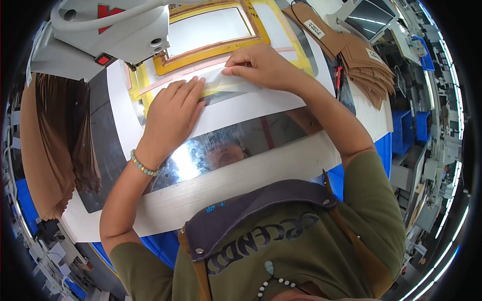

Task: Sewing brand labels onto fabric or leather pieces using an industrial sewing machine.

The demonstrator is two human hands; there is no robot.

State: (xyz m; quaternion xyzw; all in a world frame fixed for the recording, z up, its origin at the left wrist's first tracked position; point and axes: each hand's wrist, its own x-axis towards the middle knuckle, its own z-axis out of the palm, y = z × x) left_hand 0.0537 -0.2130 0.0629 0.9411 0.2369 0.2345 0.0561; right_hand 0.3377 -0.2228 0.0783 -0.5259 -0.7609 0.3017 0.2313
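My left hand (170, 111) lies flat with its fingers stretched out, the fingertips on the near end of a translucent whitish strip (216, 83). The strip's other end is pinched between the thumb and curled fingers of my right hand (262, 66), slightly raised. Beneath it is a template edged with yellow and pink tape (146, 93), resting on a white sheet (236, 113). Just beyond my hands, a yellow frame (263, 34) surrounds a white window. My left hand partly covers the template's near left corner.
A grey sewing machine head (125, 42) overhangs the far left. Brown cut pieces hang at the left (42, 150) and lie stacked at the right (369, 67). A red-handled tool (339, 75) lies beside that stack. A shiny metal plate (281, 133) covers the near table (241, 178).
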